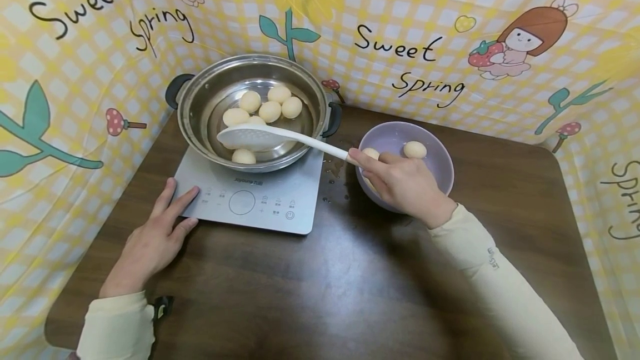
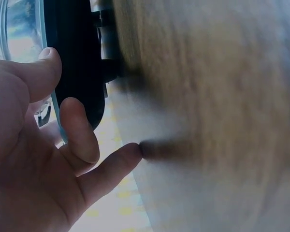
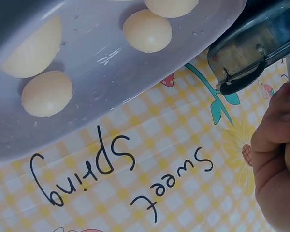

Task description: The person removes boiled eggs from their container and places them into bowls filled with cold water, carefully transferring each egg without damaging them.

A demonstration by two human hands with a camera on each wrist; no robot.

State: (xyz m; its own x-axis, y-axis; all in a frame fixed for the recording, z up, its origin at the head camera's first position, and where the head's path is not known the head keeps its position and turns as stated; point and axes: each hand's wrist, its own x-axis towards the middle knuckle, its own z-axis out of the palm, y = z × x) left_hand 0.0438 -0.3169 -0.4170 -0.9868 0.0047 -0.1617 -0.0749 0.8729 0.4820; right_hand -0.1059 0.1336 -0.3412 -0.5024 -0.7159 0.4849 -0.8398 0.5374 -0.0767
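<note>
My right hand (image 1: 407,182) grips the handle of a white slotted spoon (image 1: 312,141); its wide head is inside the steel pot (image 1: 200,107). Several pale eggs (image 1: 270,111) lie in the pot, some partly behind the spoon head. Beneath that hand stands a purple bowl (image 1: 442,168) with several eggs, one of them (image 1: 415,149) in plain sight; the right wrist view shows more eggs (image 3: 47,94) in it. With fingers spread, my left hand (image 1: 152,243) touches the left edge of the induction cooker (image 1: 295,196) under the pot.
Black side handles (image 1: 334,119) stick out from the pot. Water drops (image 1: 332,170) spot the brown table (image 1: 340,293) between cooker and bowl. A yellow checked cloth (image 1: 325,65) with printed figures rises behind and at both sides.
</note>
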